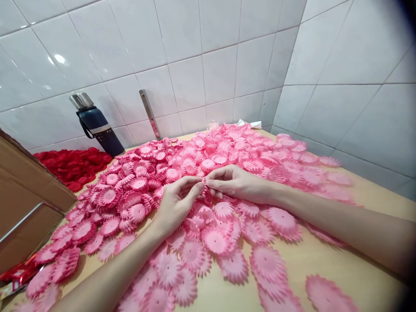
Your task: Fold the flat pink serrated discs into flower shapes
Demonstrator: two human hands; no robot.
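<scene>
Both hands meet near the middle of the head view, above a wide heap of pink scalloped discs point(216, 239) with small centre holes. My left hand point(178, 199) has its thumb and fingers pinched together on a small pink piece point(203, 181). From the right, my right hand point(230, 183) pinches the same spot, its fingertips touching or nearly touching those of my left hand. The fingers hide most of the piece, so its shape cannot be made out. More pink discs lie under and around both hands, some stacked, some single.
A dark blue bottle point(100, 130) stands against the tiled wall, beside a pile of red pieces point(73, 167). A cardboard box point(29, 203) is at the left, with a red wrapper point(19, 275) below it. A metal strip point(150, 113) leans on the wall. White scraps point(255, 125) lie at the back.
</scene>
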